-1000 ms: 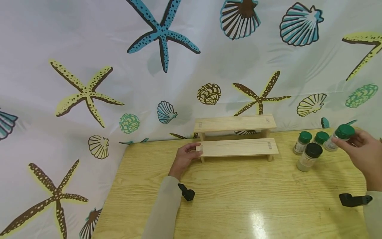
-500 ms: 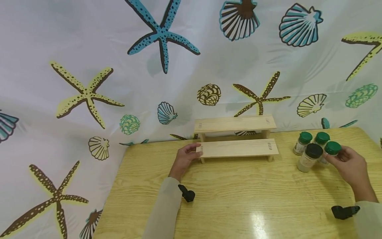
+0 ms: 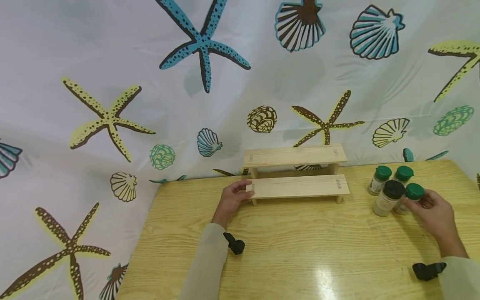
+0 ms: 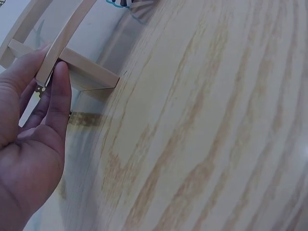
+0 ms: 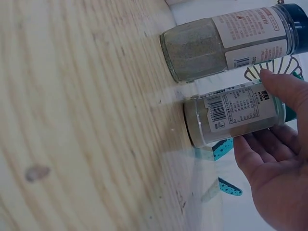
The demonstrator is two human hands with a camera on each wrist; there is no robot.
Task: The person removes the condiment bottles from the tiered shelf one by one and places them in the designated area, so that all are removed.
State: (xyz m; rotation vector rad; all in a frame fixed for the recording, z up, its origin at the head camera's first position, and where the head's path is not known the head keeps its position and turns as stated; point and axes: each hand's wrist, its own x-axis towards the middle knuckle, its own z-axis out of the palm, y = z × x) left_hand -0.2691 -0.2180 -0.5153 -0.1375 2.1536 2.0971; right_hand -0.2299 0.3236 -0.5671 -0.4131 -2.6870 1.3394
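Observation:
My left hand (image 3: 231, 200) grips the left end of the lower step of a two-step wooden shelf (image 3: 296, 186). In the left wrist view, thumb and fingers pinch the board's end (image 4: 57, 48). Over on the right, my right hand (image 3: 436, 214) holds a green-capped spice jar (image 3: 414, 191) upright. The right wrist view shows its glass body and white barcode label (image 5: 236, 113), with the thumb above and fingers below. Beside it stands a taller black-capped jar (image 3: 388, 198). Two more green-capped jars (image 3: 380, 179) (image 3: 403, 174) stand just behind.
The shelf's upper step (image 3: 294, 155) stands at the back, against a hanging cloth (image 3: 232, 83) printed with starfish and shells. A wood-grain table (image 3: 292, 250) spreads out in front. Wrist cameras (image 3: 235, 243) sit on both forearms.
My right hand has brought the green-capped spice jar left and toward me, down beside the black-capped jar. The left hand has stayed on the shelf.

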